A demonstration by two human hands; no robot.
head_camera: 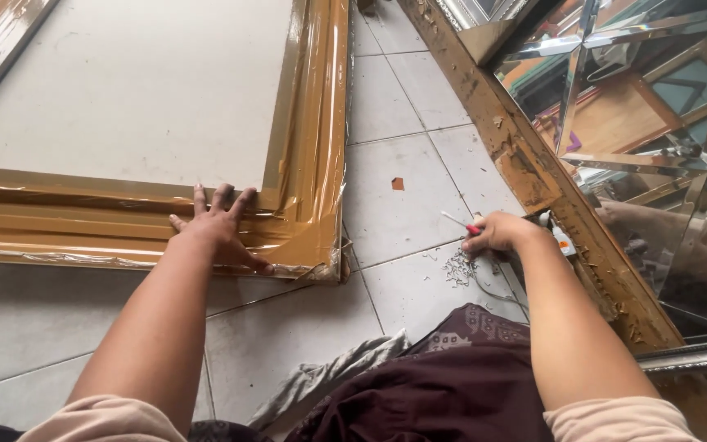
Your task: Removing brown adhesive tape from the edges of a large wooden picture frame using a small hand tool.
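Left hand (221,227) is flat and open, fingers spread, pressed palm-down on the lower right corner of the frame (314,147). Fingertips reach the inner edge where the grey backing board (141,90) starts; thumb points out toward the corner. The frame is brown-gold, wrapped in shiny clear film (300,237), wrinkled and loose just right of the hand and along the bottom edge. It lies flat on the tiled floor (403,205).

Right hand (497,233) is closed around a small tool (461,223): red handle at the fingers, thin pale shaft poking out up and left of the knuckles. Tip is clear of the floor as far as I can tell. Can't tell what kind of tool.

Just below and left of the right hand: a small heap of staples (457,268) or similar metal bits on the tile. Just right of it, behind the wrist: a small white and orange object (563,241), partly hidden. Beyond that, a worn wooden edge (525,164) with chipped paint runs diagonally, backing a mirror panel (656,123) with bevelled strips.

Between the two hands, further up the tile: a small brown scrap (398,183). Near the person's lap, below both hands: a grey cloth (329,378) on the floor beside dark patterned fabric (452,376).

Hands are well apart, frame corner between them.
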